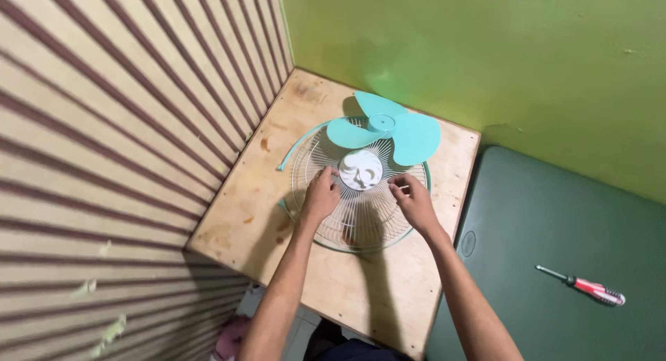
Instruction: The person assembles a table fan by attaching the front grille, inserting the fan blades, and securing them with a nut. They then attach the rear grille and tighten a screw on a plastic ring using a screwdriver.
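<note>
1. A round wire fan guard (361, 219) lies flat on the wooden desk (388, 291). It has thin white wires and a teal rim.
2. In the middle of the guard sits a white round hub (361, 169). It is between the two hands and a bit farther away from the person than the hands are.
3. The left hand (320, 196) rests on the wires just left of the hub. Its fingers (327, 174) are bent and close together, touching the wires right by the hub's edge. I cannot tell if they pinch anything.
4. The right hand (414, 203) rests on the wires just right of the hub. Its fingers (397, 186) are pinched narrow and point toward the hub. If they hold something small, it is too tiny to see.
5. Both hands are about as near to the hub as each other, one on each side.
6. A teal fan blade (388, 132) with three wings lies at the far edge of the guard, just past the hub.
7. A loose teal ring strip (298, 147) curves along the guard's left side.
8. The desk stands in a corner, with a striped wall (118, 125) on the left and a green wall (485, 56) behind.
9. To the right is a dark green surface (555, 264). A screwdriver (583, 285) with a red handle lies on it, well apart from the hands.
</note>
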